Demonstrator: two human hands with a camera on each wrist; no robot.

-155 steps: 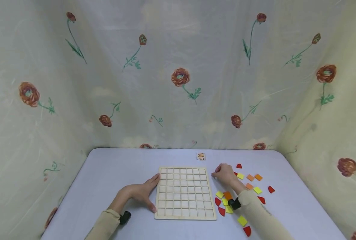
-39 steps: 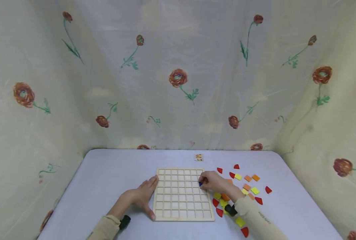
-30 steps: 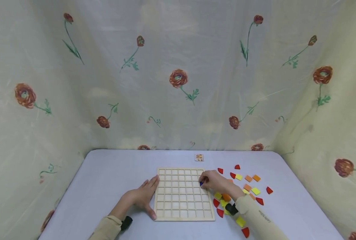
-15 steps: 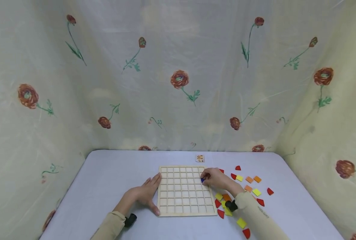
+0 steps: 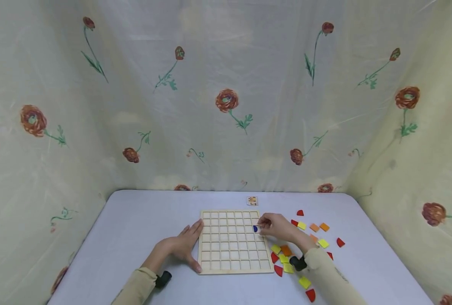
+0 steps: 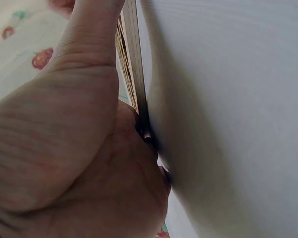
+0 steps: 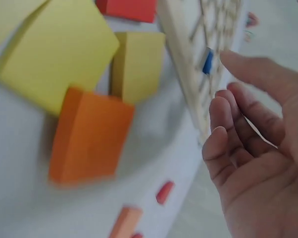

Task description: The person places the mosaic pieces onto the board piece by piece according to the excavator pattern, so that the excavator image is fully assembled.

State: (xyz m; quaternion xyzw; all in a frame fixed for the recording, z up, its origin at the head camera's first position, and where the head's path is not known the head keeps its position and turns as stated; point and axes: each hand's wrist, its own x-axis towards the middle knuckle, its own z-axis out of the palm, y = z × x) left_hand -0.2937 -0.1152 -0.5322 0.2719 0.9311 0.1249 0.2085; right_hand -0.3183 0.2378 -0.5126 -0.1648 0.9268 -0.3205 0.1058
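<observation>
A wooden grid board lies on the pale table. My left hand lies flat against the board's left edge, with the thumb along the front corner. The left wrist view shows that palm pressed to the board's rim. A small blue piece sits in a cell near the board's right edge. My right hand hovers just right of it. In the right wrist view its fingers are relaxed and apart from the blue piece.
Loose red, yellow and orange tiles are scattered right of the board, under and beyond my right forearm. The right wrist view shows yellow and orange tiles close up. A small picture card lies behind the board. Floral cloth walls enclose the table.
My right hand came from the tile pile to the board's right columns with the blue piece. It has now let go and its fingers have opened. The left hand stays at the board's edge.
</observation>
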